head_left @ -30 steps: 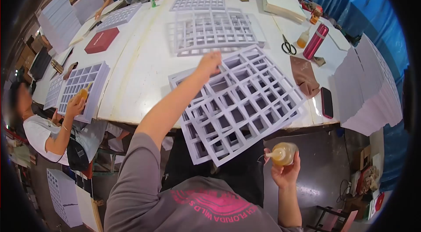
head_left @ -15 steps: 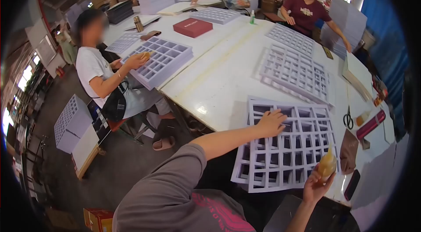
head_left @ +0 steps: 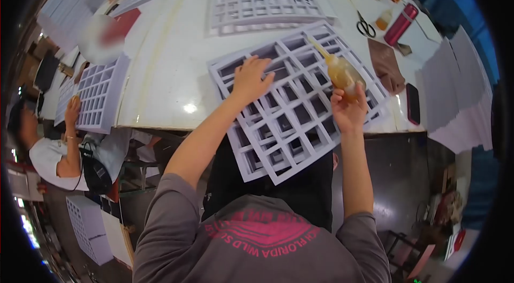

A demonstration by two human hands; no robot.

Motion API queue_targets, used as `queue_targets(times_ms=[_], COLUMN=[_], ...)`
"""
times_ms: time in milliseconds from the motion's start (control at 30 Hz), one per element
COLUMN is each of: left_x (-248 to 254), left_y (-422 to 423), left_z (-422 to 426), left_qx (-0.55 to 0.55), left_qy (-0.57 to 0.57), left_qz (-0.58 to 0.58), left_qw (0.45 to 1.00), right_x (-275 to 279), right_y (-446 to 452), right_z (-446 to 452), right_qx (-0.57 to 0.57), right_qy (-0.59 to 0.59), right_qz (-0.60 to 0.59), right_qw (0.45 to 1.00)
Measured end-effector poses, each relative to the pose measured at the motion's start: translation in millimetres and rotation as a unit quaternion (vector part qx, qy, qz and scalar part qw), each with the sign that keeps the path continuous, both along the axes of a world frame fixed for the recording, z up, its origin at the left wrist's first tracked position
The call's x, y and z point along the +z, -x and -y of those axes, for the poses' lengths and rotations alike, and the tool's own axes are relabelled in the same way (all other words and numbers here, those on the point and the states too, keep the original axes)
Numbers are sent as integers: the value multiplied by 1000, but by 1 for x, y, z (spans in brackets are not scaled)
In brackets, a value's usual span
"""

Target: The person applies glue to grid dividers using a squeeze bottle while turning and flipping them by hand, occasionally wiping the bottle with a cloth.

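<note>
Two or more white grid trays (head_left: 282, 122) lie stacked askew at the table's near edge, partly overhanging it. On the upper left of the top grid rests my left hand (head_left: 252, 79), fingers spread and holding nothing. My right hand (head_left: 349, 109) grips a squeeze bottle (head_left: 345, 75) of amber liquid, its long nozzle pointing up and left above the grid's right side. What lies under the lower layer is hidden.
Beyond are more stacked grids (head_left: 267, 2). Scissors (head_left: 365, 27), a magenta flask (head_left: 401, 24), a brown cloth (head_left: 386, 66) and a phone (head_left: 412, 104) lie to the right. A co-worker (head_left: 59, 154) sits at left beside another grid stack (head_left: 101, 93).
My view has swung right and down. The right hand has lifted the bottle from beside the near right corner to over the grid. My left hand stays on the grid, which appears turned.
</note>
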State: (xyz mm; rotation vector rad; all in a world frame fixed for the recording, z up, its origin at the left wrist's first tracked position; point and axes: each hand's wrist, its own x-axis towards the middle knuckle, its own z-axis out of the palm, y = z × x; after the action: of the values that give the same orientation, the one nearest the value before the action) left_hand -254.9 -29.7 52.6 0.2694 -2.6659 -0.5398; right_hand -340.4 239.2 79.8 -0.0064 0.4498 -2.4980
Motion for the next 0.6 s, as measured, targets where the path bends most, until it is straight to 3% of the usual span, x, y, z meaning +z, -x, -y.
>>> queue_targets(times_ms=[467, 600], left_x=[-3, -8], left_y=[-1, 2], left_z=[0, 3], left_qx=[-6, -7], left_qy=[7, 0], left_qz=[-32, -44], left_qw=[999, 999], right_x=[6, 10], right_y=[-6, -6], right_z=[3, 9], right_qx=[-31, -85], right_qy=[-51, -165], right_qz=[-18, -69], right_qw=[998, 980])
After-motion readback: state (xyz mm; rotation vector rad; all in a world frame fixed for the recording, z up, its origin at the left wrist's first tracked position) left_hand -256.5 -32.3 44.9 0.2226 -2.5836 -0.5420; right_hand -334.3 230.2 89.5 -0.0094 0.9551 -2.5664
